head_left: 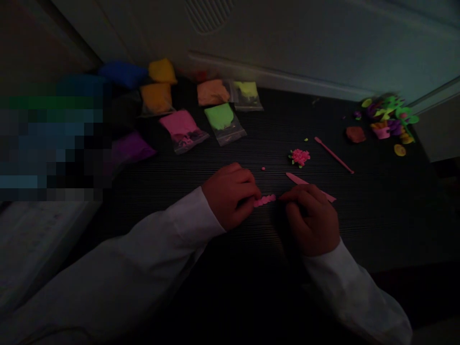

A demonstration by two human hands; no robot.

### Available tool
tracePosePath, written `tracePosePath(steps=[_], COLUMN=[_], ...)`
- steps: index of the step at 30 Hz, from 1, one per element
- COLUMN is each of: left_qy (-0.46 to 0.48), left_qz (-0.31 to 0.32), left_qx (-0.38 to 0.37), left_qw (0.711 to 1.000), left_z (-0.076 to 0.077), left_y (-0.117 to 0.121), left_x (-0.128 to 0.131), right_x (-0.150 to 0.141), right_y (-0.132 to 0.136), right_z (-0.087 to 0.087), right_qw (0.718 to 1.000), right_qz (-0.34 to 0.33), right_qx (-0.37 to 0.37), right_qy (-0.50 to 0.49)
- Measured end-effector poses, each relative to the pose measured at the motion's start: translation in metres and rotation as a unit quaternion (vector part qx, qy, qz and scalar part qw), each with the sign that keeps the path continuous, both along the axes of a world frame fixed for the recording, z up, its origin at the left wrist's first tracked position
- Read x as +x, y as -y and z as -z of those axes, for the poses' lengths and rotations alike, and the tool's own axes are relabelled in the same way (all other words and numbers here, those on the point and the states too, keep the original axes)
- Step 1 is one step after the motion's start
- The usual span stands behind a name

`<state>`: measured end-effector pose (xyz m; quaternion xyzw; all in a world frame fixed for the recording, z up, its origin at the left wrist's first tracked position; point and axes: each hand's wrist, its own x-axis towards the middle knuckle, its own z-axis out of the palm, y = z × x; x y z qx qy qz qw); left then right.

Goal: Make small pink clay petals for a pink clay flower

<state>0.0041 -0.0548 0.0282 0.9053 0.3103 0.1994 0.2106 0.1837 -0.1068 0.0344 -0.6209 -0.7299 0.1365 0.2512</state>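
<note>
A short scalloped strip of pink clay (265,201) lies on the dark table between my hands. My left hand (232,195) is closed, thumb and forefinger pinched at the strip's left end. Just off the other end is my right hand (313,219), its forefinger stretched toward the strip and its thumb apart, holding nothing visible. Partly covered by that hand is a pink clay knife (296,179). A tiny pink clay bit (263,168) sits beyond the strip. Farther back is a ruffled pink clay flower (300,157) with green leaves.
A thin pink modelling stick (334,155) lies at the right, near a brown clay lump (355,134) and a cluster of colourful clay pieces (390,120). Bags of pink clay (179,124), green clay (220,116) and orange clay (156,98) stand toward the pale back panel (305,43).
</note>
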Motion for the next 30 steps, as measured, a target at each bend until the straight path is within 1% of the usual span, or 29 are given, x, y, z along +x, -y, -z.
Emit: tracePosePath(steps=[4, 11, 16, 20, 25, 30], left_qy=[-0.001, 0.003, 0.020, 0.006, -0.007, -0.017], left_qz=[-0.004, 0.004, 0.010, 0.003, -0.001, -0.004], left_qx=[-0.001, -0.029, 0.005, 0.033, 0.039, 0.041], left_qw=[1.000, 1.000, 1.000, 0.999, 0.999, 0.999], left_z=[0.000, -0.003, -0.001, 0.003, 0.005, 0.007], left_y=[0.001, 0.002, 0.002, 0.003, 0.004, 0.004], left_x=[0.001, -0.001, 0.000, 0.002, 0.003, 0.003], right_x=[-0.001, 0.000, 0.001, 0.003, 0.003, 0.002], right_y=[0.000, 0.000, 0.001, 0.007, 0.017, 0.020], right_z=[-0.001, -0.001, 0.000, 0.000, 0.000, 0.002], right_qw=[1.000, 1.000, 1.000, 0.999, 0.995, 0.994], right_qz=[-0.006, -0.001, 0.000, -0.012, -0.036, -0.035], right_qx=[-0.003, 0.001, 0.004, -0.003, 0.002, -0.001], right_qy=[-0.003, -0.009, 0.004, 0.046, 0.088, 0.107])
